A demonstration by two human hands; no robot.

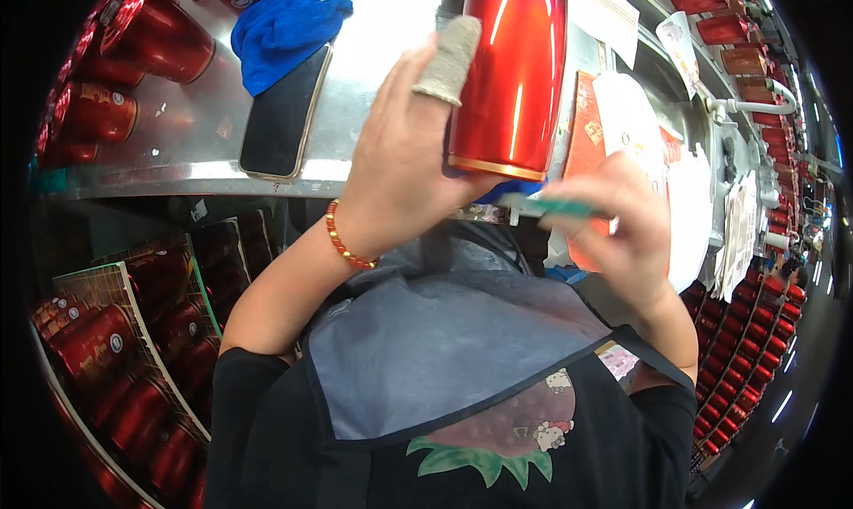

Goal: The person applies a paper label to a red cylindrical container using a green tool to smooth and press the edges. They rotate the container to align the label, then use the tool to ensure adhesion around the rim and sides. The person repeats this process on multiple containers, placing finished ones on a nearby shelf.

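A glossy red canister with a gold rim lies on the metal bench in front of me, its rimmed end toward me. My left hand is closed along its left side and under that end. A grey cloth finger cover sits on one finger, and a beaded bracelet circles the wrist. Just right of the rim, my right hand grips a slim green-handled tool. Motion smears it, so its exact kind cannot be made out. The tool's pale tip points left at the rim; whether it touches is unclear.
A dark phone and a blue cloth lie on the metal bench at left. More red canisters stand far left. Orange-red sheets and white papers are at right. Canister-filled trays sit lower left.
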